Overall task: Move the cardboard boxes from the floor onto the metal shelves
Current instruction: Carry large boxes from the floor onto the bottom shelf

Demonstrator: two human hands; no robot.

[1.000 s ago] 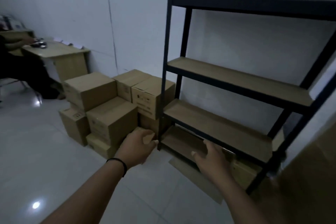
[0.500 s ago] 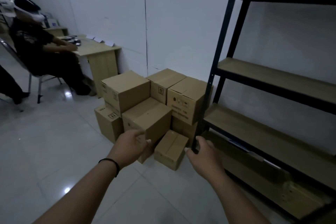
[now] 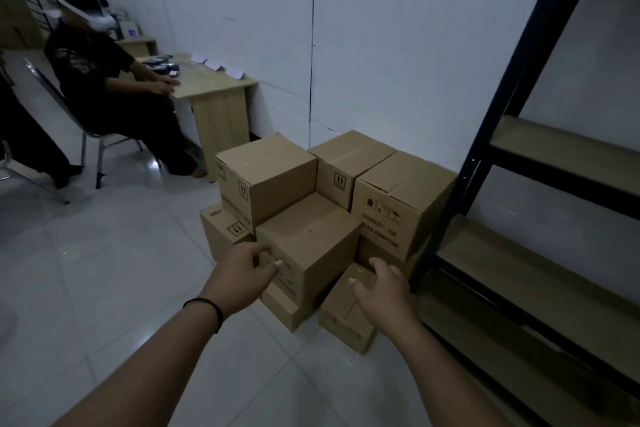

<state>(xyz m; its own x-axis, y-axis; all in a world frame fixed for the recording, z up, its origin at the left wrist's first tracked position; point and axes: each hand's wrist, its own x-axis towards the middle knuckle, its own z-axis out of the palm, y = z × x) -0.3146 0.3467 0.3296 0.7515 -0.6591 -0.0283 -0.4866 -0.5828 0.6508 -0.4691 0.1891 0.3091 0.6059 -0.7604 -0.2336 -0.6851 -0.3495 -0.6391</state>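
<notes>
Both hands hang apart and empty: the left hand nearest the middle box, the right hand over the small floor box. Shelves lie right

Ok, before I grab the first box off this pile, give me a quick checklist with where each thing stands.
1. Left hand empty, fingers relaxed near the middle box: ok.
2. Right hand empty, above the small front box: ok.
3. Nothing stacked on the middle box: ok.
4. Metal shelves have bare boards to receive a box: ok.
5. Floor between the pile and the shelves free of obstacles: ok.
6. Box weight and whether the flaps are sealed: cannot tell.
</notes>
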